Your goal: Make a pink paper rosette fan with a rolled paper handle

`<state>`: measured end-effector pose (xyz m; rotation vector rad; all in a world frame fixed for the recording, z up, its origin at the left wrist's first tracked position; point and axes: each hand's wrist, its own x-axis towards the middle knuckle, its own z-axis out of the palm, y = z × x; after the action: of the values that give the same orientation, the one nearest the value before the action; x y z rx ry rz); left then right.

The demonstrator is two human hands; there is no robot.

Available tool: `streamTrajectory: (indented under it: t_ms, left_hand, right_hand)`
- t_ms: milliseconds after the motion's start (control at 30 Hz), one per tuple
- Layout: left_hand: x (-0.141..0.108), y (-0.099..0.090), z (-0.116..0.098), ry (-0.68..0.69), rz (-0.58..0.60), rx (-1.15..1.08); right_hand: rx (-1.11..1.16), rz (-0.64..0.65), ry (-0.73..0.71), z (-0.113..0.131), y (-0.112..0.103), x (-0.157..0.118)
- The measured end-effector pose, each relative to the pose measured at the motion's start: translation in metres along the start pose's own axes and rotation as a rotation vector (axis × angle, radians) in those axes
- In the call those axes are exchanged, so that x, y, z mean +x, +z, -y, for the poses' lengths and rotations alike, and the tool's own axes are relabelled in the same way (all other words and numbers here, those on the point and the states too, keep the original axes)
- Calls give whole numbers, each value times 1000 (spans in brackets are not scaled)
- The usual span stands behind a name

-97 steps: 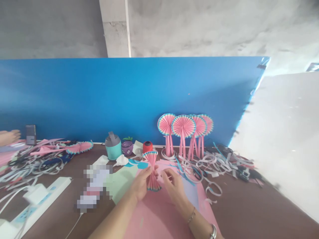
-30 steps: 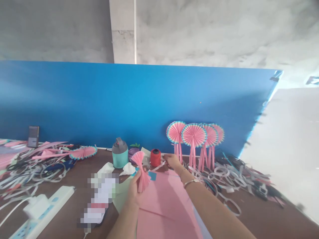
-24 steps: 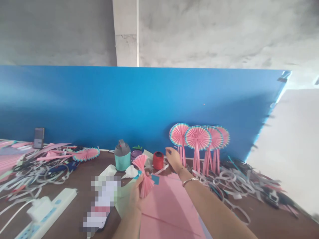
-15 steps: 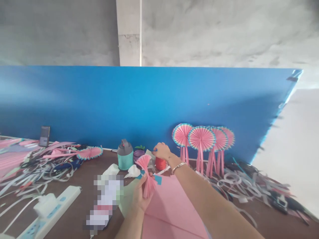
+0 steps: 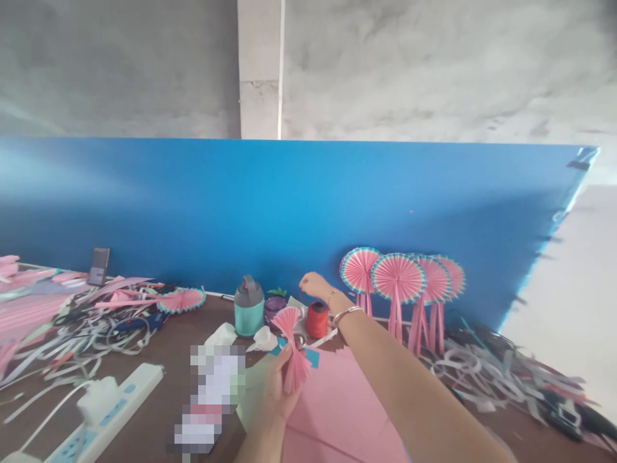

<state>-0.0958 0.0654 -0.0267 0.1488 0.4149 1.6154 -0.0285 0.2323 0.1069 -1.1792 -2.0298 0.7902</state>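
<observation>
My left hand (image 5: pixel 284 382) is closed round the middle of a pink pleated paper piece (image 5: pixel 297 366), whose two ends spread out like a bow. Above and just behind a red thread spool (image 5: pixel 317 319), my right hand (image 5: pixel 315 285) is raised with its fingers pinched together. A thin red thread seems to hang from those fingers. Pink paper sheets (image 5: pixel 337 405) lie under both arms, with a small blue piece (image 5: pixel 312 357) at their far edge.
A teal bottle (image 5: pixel 249 318) and purple jar (image 5: pixel 274 308) stand behind. Round pink fans (image 5: pixel 398 278) lean on the blue partition (image 5: pixel 289 206). Paper strips (image 5: pixel 486 379) pile up right; a power strip (image 5: pixel 113 411) and phone (image 5: pixel 99 265) are left.
My right hand has lifted off the red spool, leaving it fully visible. My left hand still grips the pleated paper. The whole view has shifted slightly.
</observation>
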Motion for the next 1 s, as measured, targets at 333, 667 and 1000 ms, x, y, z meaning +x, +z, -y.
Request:
streamTrajectory:
  t_ms: [333, 667, 1000]
  left_hand:
    - [-4, 3, -1, -14, -37, 54]
    - [-29, 20, 21, -194, 272, 285]
    - [-39, 20, 30, -329, 263, 192]
  right_hand:
    - [441, -145, 67, 13, -98, -59]
    - [813, -39, 111, -26, -54, -194]
    - [557, 144, -180, -39, -44, -205]
